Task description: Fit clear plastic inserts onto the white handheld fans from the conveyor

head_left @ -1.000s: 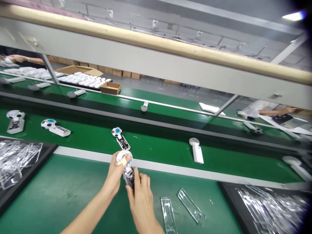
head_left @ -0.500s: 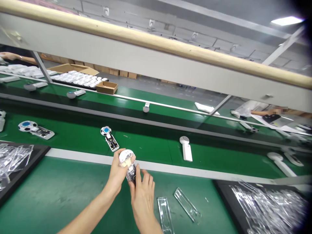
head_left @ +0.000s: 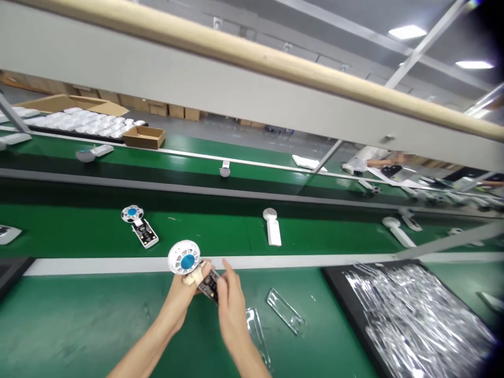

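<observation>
Fingers of the left hand (head_left: 183,294) are closed around the neck of a small handheld fan (head_left: 208,285), and on my feed a pale wrap (head_left: 193,276) shows at that grip. The fan sits tilted above the near edge of the green bench (head_left: 98,320), its round white head with a blue centre facing up and the dark circuit board in its handle exposed. I have the right hand (head_left: 232,299) at the handle's lower end, index finger raised and clear; I cannot tell whether the thumb presses on it.

Just beside the right hand, I see one clear plastic piece (head_left: 258,336) partly behind the wrist, with a second clear piece (head_left: 285,311) lying near it. Farther right, a black tray (head_left: 349,304) holds a heap of such pieces. Beyond the bench, on a green belt (head_left: 216,231), I make out an opened fan (head_left: 145,234) and a white fan (head_left: 273,231), well apart.
</observation>
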The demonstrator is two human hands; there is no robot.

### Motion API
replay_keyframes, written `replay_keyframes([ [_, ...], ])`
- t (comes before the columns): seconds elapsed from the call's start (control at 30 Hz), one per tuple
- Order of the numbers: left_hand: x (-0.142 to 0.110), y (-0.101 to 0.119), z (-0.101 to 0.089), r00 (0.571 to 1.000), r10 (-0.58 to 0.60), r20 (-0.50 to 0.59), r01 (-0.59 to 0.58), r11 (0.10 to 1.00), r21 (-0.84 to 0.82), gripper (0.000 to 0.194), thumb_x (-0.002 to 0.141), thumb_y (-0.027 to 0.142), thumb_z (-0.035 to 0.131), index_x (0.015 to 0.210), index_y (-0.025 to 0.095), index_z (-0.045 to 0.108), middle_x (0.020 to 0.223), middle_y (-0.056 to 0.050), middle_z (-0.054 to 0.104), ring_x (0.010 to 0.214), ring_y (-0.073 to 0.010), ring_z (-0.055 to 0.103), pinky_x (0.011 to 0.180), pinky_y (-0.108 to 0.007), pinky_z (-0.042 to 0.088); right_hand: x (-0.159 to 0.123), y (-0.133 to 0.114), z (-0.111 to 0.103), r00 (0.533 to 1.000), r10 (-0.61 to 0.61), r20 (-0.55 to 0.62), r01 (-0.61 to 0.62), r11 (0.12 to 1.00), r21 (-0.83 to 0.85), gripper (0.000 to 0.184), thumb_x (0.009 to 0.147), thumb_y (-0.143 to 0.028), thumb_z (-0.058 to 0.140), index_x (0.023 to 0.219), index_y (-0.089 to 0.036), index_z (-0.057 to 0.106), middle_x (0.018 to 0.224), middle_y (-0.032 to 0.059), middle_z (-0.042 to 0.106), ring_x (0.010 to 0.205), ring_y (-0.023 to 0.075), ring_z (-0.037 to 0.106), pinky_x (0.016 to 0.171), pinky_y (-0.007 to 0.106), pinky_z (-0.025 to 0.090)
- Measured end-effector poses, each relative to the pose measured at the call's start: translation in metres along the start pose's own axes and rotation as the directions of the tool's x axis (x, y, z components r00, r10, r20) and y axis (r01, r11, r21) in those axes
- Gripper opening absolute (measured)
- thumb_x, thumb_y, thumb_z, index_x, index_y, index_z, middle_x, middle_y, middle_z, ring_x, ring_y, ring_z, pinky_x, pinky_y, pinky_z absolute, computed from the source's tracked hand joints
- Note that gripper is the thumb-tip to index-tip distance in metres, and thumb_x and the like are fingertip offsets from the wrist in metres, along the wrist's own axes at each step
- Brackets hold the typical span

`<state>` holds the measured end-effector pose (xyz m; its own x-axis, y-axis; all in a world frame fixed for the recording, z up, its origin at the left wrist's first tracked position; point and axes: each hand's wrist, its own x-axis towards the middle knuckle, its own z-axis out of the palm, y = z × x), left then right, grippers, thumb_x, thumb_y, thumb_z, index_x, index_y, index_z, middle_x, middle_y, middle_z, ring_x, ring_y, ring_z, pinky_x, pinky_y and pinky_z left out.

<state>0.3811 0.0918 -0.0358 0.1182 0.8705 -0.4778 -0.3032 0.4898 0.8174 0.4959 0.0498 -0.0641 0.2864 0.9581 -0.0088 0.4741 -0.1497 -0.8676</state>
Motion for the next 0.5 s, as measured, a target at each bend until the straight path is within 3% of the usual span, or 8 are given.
replay_keyframes([
  [0.1, -0.003, 0.003, 0.013, 0.990, 0.060, -0.128, -0.063, 0.998, -0.015, 0.056, 0.044, 0.046, 0.081, 0.087, 0.014, 0.065, 0.093, -0.009, 0.066, 0.089, -0.0241, 0.059, 0.073, -0.031, 0.047, 0.014, 0.010, 0.009, 0.960, 0.241, -0.141, -0.225, 0.967, 0.119, 0.052, 0.092, -0.045, 0.021, 0.082, -0.015, 0.063, 0.075, 0.0077, 0.065, 0.072, 0.0198, 0.061, 0.070, 0.031, 0.047],
  [0.2, 0.001, -0.001, 0.018, 0.982, 0.073, -0.174, -0.081, 0.996, -0.040, 0.053, 0.041, 0.044, 0.082, 0.082, 0.015, 0.065, 0.086, -0.007, 0.066, 0.083, -0.0220, 0.060, 0.069, -0.029, 0.047, 0.028, 0.017, 0.015, 0.954, 0.248, -0.168, -0.231, 0.966, 0.115, 0.056, 0.091, -0.047, 0.018, 0.064, -0.018, 0.058, 0.066, 0.0074, 0.064, 0.067, 0.0197, 0.060, 0.068, 0.030, 0.045],
  [0.3, 0.024, -0.012, 0.017, 0.992, 0.060, -0.114, -0.057, 0.998, 0.029, 0.050, 0.051, 0.048, 0.076, 0.087, 0.016, 0.064, 0.087, -0.007, 0.066, 0.080, -0.0200, 0.060, 0.067, -0.030, 0.049, 0.040, 0.024, 0.012, 0.960, 0.240, -0.144, -0.227, 0.969, 0.101, 0.057, 0.090, -0.050, 0.019, 0.065, -0.017, 0.058, 0.064, 0.0071, 0.065, 0.064, 0.0195, 0.060, 0.063, 0.029, 0.045],
  [0.4, 0.072, -0.020, 0.015, 0.997, 0.055, -0.046, -0.045, 0.978, 0.202, 0.047, 0.062, 0.051, 0.067, 0.088, 0.012, 0.065, 0.081, -0.009, 0.066, 0.071, -0.0203, 0.062, 0.062, -0.033, 0.050, 0.037, 0.044, -0.003, 0.979, 0.203, -0.031, -0.201, 0.977, 0.075, 0.055, 0.088, -0.054, 0.025, 0.079, -0.016, 0.064, 0.066, 0.0074, 0.066, 0.061, 0.0211, 0.062, 0.053, 0.030, 0.047],
  [0.43, 0.091, -0.018, 0.013, 0.996, 0.071, -0.054, -0.056, 0.967, 0.249, 0.046, 0.063, 0.051, 0.066, 0.085, 0.011, 0.066, 0.076, -0.010, 0.066, 0.067, -0.0210, 0.062, 0.060, -0.034, 0.050, 0.031, 0.056, -0.012, 0.986, 0.169, 0.005, -0.169, 0.984, 0.057, 0.051, 0.086, -0.055, 0.031, 0.094, -0.017, 0.064, 0.077, 0.0084, 0.068, 0.066, 0.0227, 0.064, 0.054, 0.032, 0.049],
  [0.47, 0.111, -0.013, 0.011, 0.991, 0.105, -0.082, -0.078, 0.955, 0.287, 0.044, 0.061, 0.049, 0.068, 0.081, 0.010, 0.067, 0.072, -0.011, 0.066, 0.064, -0.0218, 0.061, 0.058, -0.035, 0.049, 0.023, 0.071, -0.021, 0.994, 0.111, 0.021, -0.111, 0.994, 0.022, 0.046, 0.084, -0.052, 0.038, 0.106, -0.020, 0.062, 0.096, 0.0099, 0.068, 0.083, 0.0254, 0.064, 0.065, 0.035, 0.052],
  [0.5, 0.131, -0.005, 0.005, 0.979, 0.158, -0.126, -0.110, 0.941, 0.321, 0.042, 0.058, 0.046, 0.071, 0.078, 0.010, 0.067, 0.070, -0.011, 0.065, 0.065, -0.0231, 0.061, 0.059, -0.035, 0.049, 0.015, 0.088, -0.031, 0.999, -0.026, 0.034, 0.029, 0.993, -0.115, 0.043, 0.084, -0.049, 0.038, 0.113, -0.025, 0.060, 0.106, 0.0091, 0.065, 0.097, 0.0268, 0.062, 0.076, 0.040, 0.052],
])
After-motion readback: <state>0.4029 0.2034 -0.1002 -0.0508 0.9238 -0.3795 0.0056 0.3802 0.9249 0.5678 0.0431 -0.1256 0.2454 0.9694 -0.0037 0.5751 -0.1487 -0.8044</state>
